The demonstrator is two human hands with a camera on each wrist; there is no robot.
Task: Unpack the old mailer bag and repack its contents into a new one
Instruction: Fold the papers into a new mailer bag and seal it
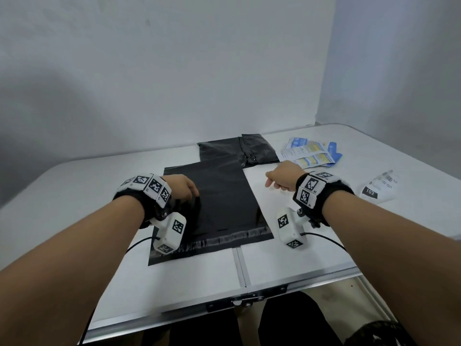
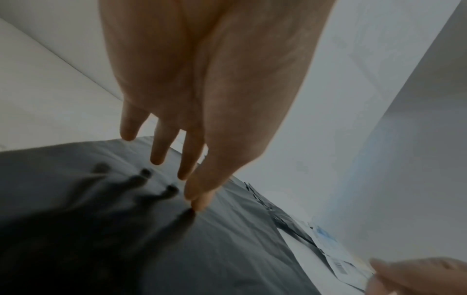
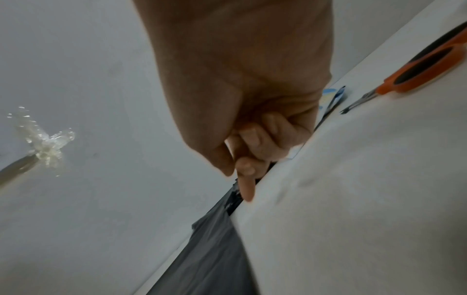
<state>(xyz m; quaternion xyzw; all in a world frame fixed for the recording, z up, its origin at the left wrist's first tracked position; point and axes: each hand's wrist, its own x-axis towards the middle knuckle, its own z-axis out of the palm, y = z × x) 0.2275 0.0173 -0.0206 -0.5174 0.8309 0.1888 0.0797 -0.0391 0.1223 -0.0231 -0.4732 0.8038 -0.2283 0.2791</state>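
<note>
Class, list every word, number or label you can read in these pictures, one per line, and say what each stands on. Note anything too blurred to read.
"102": white on a black patch of the white label lying at the right of the table.
"107-C01", partly legible: printed above it on the same label; its barcode and small print are too blurred.
Blue and yellow packets: print too small to read.
Wrist marker tags: small digits, unreadable.
Black mailer bag: no text.

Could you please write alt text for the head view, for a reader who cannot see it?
Two bare forearms reach over a white table: the left hand rests its fingertips on a flat black mailer, and the right hand hovers beside it, holding nothing. Farther back lie a second, crumpled black bag, blue-and-white packets and a white label.
</note>
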